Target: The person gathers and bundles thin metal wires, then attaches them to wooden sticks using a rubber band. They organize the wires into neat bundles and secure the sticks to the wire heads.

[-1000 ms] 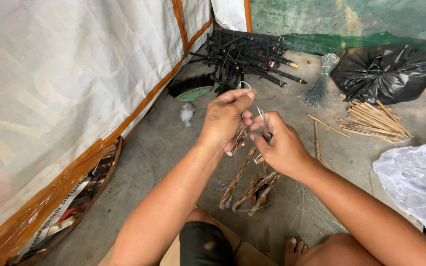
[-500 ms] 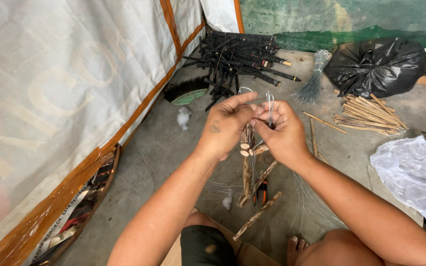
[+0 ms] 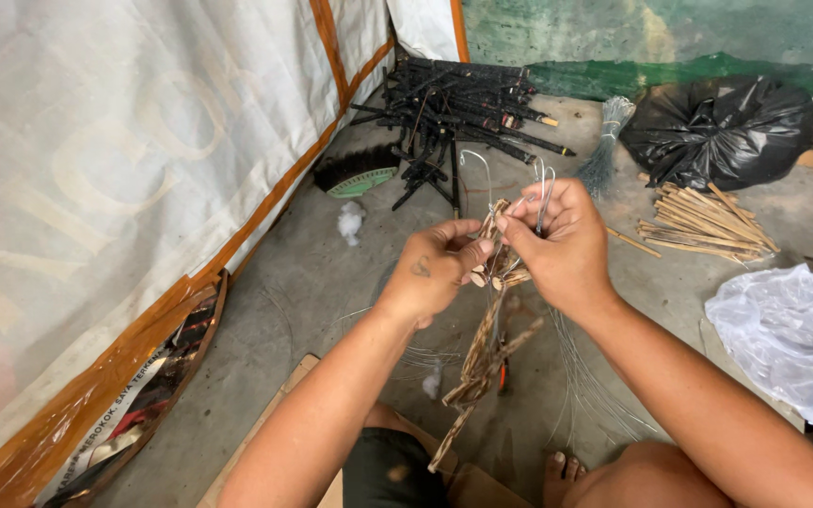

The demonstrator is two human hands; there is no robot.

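My left hand [image 3: 435, 268] pinches the top of a small bundle of thin brown sticks [image 3: 482, 353], which hangs down between my arms. Close against it on the right, my right hand [image 3: 562, 246] grips the same bundle's top together with a bent loop of thin grey wire [image 3: 540, 183] that sticks up above my fingers. Another curl of the wire [image 3: 477, 160] rises just left of it. The two hands touch at the bundle's cut ends.
A pile of black sticks [image 3: 454, 103] lies at the back by a white tarp wall [image 3: 115, 160]. A black plastic bag [image 3: 717, 127], loose pale sticks [image 3: 703, 221], a clear plastic bag [image 3: 788, 334] and coiled wire on the floor [image 3: 595, 395] lie to the right.
My hands have shifted slightly on the bundle's top, and the wire loops now stand higher above my right fingers. The stick bundle hangs straighter below.
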